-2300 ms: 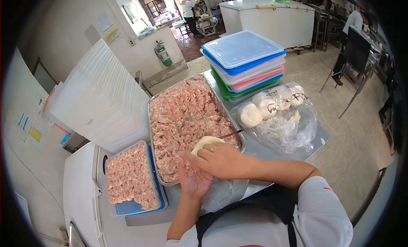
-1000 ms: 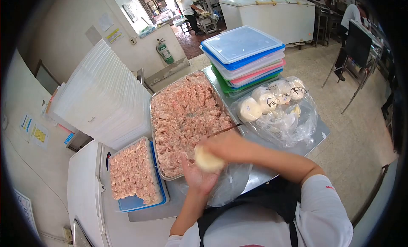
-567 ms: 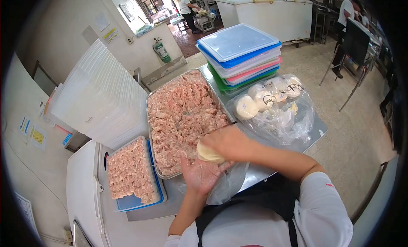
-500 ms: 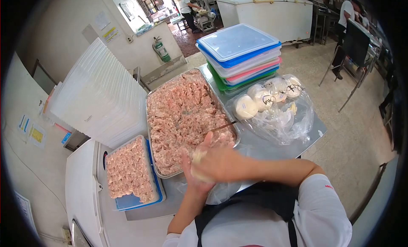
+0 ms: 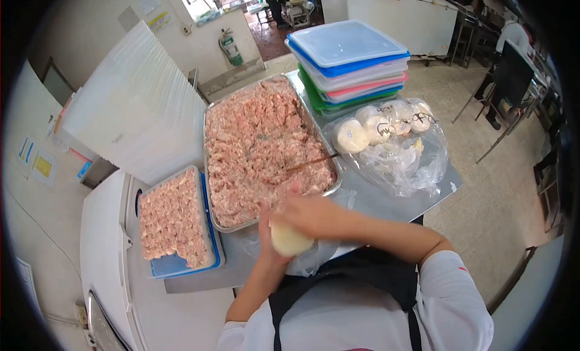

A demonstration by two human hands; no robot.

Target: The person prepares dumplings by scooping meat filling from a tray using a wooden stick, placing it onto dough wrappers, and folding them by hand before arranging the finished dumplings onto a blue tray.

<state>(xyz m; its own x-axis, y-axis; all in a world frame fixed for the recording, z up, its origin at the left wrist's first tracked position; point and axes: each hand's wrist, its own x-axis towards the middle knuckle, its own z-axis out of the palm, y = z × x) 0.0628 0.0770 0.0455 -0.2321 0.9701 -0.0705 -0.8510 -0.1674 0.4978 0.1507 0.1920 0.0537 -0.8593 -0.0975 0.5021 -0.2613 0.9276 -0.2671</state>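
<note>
A pale round stack of what look like dumpling wrappers [image 5: 292, 238] is held between my hands at the near edge of the meat tray. My left hand [image 5: 270, 247] cradles it from the left and below, partly hidden. Across its upper part lies my right hand [image 5: 317, 217], fingers curled over it and somewhat blurred. Just beyond is a large metal tray [image 5: 212, 223] heaped with ground meat [image 5: 260, 139]. A thin brown stick [image 5: 313, 163] rests on the meat and the tray's right rim. At the left, rows of filled dumplings [image 5: 172, 221] sit on a blue-edged container [image 5: 219, 254].
A clear plastic bag [image 5: 411, 169] with several more pale round stacks lies right of the tray. Lidded containers [image 5: 350, 45] are piled behind it. Tall stacked translucent trays [image 5: 133, 103] stand at the left. Two people [image 5: 513, 33] are in the background, near a black chair [image 5: 513, 73].
The view has shifted slightly, moving the table's contents up in the picture. My right hand has shifted over the round stack, and more of the stack's pale face shows.
</note>
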